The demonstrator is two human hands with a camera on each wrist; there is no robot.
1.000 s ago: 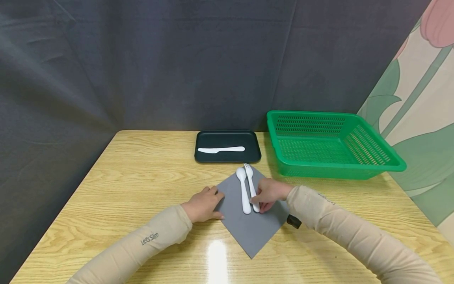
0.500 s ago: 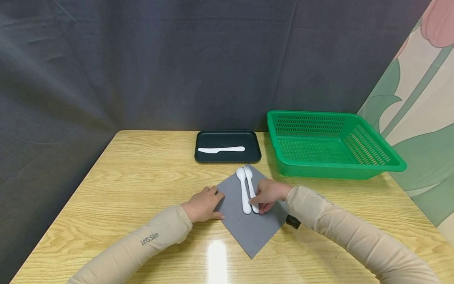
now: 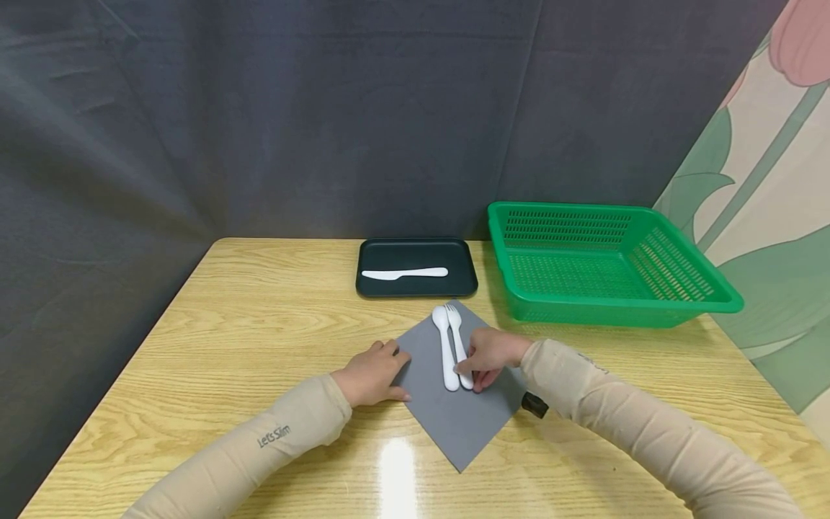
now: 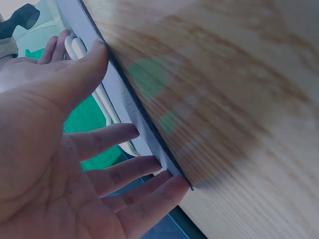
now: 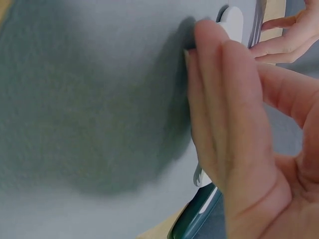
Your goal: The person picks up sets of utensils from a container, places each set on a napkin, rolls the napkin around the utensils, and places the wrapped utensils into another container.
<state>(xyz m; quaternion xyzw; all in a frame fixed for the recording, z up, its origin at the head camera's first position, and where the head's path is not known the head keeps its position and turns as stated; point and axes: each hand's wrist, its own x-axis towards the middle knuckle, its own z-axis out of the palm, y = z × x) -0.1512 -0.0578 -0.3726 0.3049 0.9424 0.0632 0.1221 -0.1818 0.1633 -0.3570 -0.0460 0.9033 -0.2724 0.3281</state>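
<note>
Right hand (image 3: pixel 489 353): thumb and fingers pinch the handle of a white fork (image 3: pixel 458 342) near its lower end. Left hand (image 3: pixel 369 376): fingers spread and only slightly bent, touching the left corner of a grey square mat (image 3: pixel 447 429), which lies turned as a diamond.

The fork is over the middle of the mat. Its tines point away from the person, toward the back of the table (image 3: pixel 272 317); its long axis runs front to back, the handle end canted slightly to the right. Just beside it on the left lies a white spoon (image 3: pixel 447 353), bowl likewise pointing away, nearly parallel; whether the two heads touch cannot be told.

Beyond the mat's far corner, a dark rectangular tray (image 3: pixel 415 252) contains a white knife (image 3: pixel 415 273), blade to the left, handle to the right, long axis crosswise to the fork's. Right of the tray, a green slotted basket (image 3: pixel 622 301) stands open at the top, its perforated floor visible.
</note>
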